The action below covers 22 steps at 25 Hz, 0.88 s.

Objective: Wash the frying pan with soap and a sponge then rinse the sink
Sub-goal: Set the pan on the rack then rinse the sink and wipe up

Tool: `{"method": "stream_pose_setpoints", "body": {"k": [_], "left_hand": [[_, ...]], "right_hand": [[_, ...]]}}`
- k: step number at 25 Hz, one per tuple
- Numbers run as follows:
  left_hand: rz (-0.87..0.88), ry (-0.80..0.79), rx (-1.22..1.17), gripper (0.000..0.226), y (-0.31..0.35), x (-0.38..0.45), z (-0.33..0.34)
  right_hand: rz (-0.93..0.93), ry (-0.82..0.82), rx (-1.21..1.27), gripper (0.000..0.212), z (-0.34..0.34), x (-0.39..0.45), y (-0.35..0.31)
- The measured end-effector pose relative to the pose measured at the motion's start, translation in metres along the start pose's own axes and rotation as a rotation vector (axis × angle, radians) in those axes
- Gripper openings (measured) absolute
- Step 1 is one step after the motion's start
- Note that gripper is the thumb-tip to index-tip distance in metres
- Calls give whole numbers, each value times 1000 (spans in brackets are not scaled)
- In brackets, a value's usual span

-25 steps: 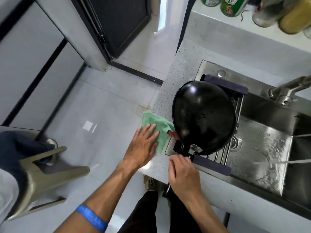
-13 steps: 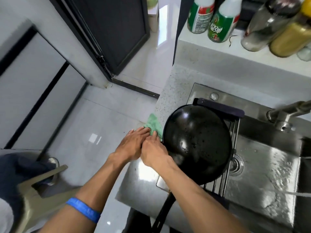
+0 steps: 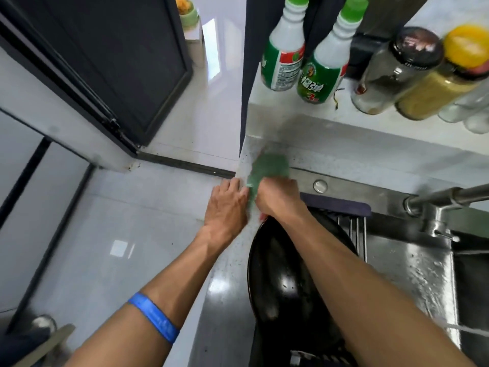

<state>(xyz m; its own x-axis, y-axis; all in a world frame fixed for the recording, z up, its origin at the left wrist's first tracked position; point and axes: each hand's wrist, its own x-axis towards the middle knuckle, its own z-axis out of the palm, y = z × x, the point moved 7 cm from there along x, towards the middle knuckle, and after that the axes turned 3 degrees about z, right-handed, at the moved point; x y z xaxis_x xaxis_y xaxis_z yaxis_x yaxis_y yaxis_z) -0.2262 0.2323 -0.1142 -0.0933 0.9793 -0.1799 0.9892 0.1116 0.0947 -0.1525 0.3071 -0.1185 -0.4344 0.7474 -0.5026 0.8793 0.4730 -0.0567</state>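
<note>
The frying pan point(image 3: 288, 287) sits on the rack point(image 3: 352, 226) laid across the left end of the sink point(image 3: 412, 266), low and centre in the frame. Right of it the tap point(image 3: 434, 205) reaches in from the right edge. Above the pan, both hands meet on the cloth point(image 3: 268, 168), which lies on the counter point(image 3: 225, 300) at its far left corner: left hand point(image 3: 227, 207) beside right hand point(image 3: 277, 200) (touching, as far as the blur allows). On the ledge point(image 3: 304, 107) across the upper right stand two bottles point(image 3: 304, 59) and, further right, jars point(image 3: 418, 72). Floor point(image 3: 105, 221) fills the left.
</note>
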Motion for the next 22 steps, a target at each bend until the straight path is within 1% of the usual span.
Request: {"method": "stream_pose_setpoints", "body": {"k": [1,2,3,4,6,8,10,11,13,14,15,16,17,18,20,22], "left_hand": [[10,-30,-44,48,8,6,5],[15,-81,-75,54,14,10,12],[8,-134,-88,64,17,16,19],[-12,-176,-110,76,17,23,24],[-39,-286,-194,97,17,29,30],[-54,-343,-249,104,19,29,35],[-81,-335,-234,99,18,30,35],[-96,-320,-209,89,20,34,32],[-128,-209,-180,48,30,51,13],[-108,-160,-159,33,38,62,1],[-29,-119,-126,32,48,73,-8],[84,-127,-113,40,63,83,-9],[171,-173,-137,50,78,91,-5],[217,-243,-170,57,90,96,1],[237,-310,-135,60,109,103,13],[232,-294,-45,65,117,113,12]], "right_hand": [[-47,35,49,38,0,7,3],[-131,17,97,50,4,12,2],[-220,-24,133,61,11,18,1],[-263,-71,167,68,13,23,4],[-207,-106,266,65,7,38,18],[-146,-100,360,57,-5,52,29],[-174,-83,440,52,-12,55,35],[-154,-68,488,51,-12,56,46],[-70,-53,580,50,-6,55,85],[-36,-43,619,50,-2,52,108],[-15,-37,650,49,1,50,128],[3,-43,681,49,2,47,144],[24,-49,715,50,3,43,158],[43,-51,758,50,4,42,166],[58,-38,761,52,8,37,178],[32,-34,718,55,13,31,189]]}}
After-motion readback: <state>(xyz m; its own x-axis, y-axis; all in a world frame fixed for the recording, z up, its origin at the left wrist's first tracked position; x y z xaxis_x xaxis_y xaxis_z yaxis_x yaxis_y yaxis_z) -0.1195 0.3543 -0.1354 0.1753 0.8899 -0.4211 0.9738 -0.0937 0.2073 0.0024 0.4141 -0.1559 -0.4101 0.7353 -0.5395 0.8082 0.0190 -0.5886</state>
